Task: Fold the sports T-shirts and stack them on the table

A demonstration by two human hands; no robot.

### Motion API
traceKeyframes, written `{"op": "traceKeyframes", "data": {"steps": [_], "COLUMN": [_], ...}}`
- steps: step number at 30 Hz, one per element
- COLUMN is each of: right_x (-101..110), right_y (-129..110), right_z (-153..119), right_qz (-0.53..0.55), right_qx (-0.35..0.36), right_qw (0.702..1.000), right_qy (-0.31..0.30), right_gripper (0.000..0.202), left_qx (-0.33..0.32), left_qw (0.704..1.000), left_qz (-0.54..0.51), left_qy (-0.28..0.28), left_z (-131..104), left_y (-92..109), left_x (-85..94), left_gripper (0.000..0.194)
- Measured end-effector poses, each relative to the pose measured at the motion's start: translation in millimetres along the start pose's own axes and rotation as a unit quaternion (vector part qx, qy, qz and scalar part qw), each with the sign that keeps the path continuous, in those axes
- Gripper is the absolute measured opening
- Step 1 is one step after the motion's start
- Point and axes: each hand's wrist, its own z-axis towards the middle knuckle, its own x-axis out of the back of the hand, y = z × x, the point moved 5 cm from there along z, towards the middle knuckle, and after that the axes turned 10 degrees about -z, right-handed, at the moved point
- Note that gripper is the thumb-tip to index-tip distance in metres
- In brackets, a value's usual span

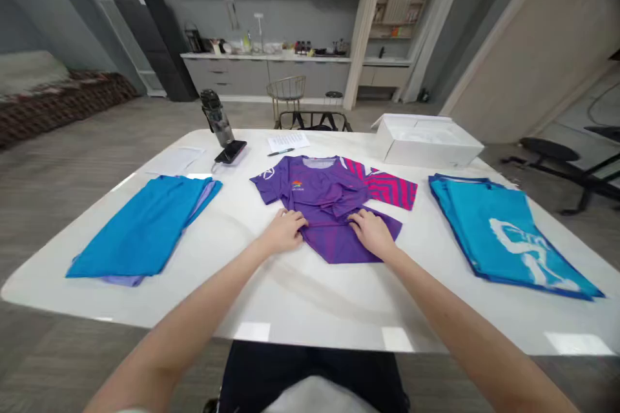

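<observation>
A purple T-shirt (317, 203) lies bunched up in the middle of the white table, its collar away from me and one pink striped sleeve spread to the right. My left hand (285, 230) pinches the shirt's left side with curled fingers. On the right, my right hand (372, 232) has its fingers closed on the cloth near the lower part. Folds run across the shirt between both hands. Folded blue cloth (140, 226) rests at the left, and a blue stack with a white print (508, 232) at the right.
At the far side of the table (203, 310) stand a dark bottle (217, 119), a phone (231, 151), papers (288, 141) with a pen (281, 151), and a white box (429, 141). Chairs and a kitchen counter are beyond.
</observation>
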Motion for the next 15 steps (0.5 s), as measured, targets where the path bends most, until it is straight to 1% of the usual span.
{"op": "traceKeyframes", "data": {"steps": [4, 6, 7, 8, 10, 12, 15], "right_x": [6, 13, 18, 23, 32, 40, 44], "right_y": [1, 10, 16, 24, 40, 57, 80], "right_z": [-7, -12, -14, -17, -23, -32, -48], "right_qz": [0.064, 0.088, 0.092, 0.091, 0.086, 0.080, 0.069], "right_qx": [-0.086, -0.134, -0.154, -0.170, -0.194, -0.216, -0.244], "right_qw": [0.994, 0.987, 0.984, 0.981, 0.977, 0.972, 0.962], "right_qy": [-0.009, -0.009, -0.008, -0.009, -0.020, -0.044, -0.105], "right_gripper": [0.027, 0.028, 0.028, 0.029, 0.030, 0.030, 0.028], "left_qx": [-0.041, -0.049, -0.046, -0.038, -0.013, 0.015, 0.067], "left_qw": [0.999, 0.998, 0.998, 0.998, 0.998, 0.994, 0.984], "left_qz": [-0.006, -0.007, -0.011, -0.021, -0.058, -0.105, -0.141], "left_qy": [-0.036, -0.046, -0.045, -0.037, -0.009, 0.030, 0.088], "left_z": [-2, -6, -9, -13, -23, -34, -50], "left_y": [35, 45, 46, 45, 36, 20, -5], "left_x": [-12.1, -12.5, -9.8, -5.0, 10.3, 29.6, 55.5], "left_gripper": [0.025, 0.025, 0.026, 0.028, 0.030, 0.031, 0.029]}}
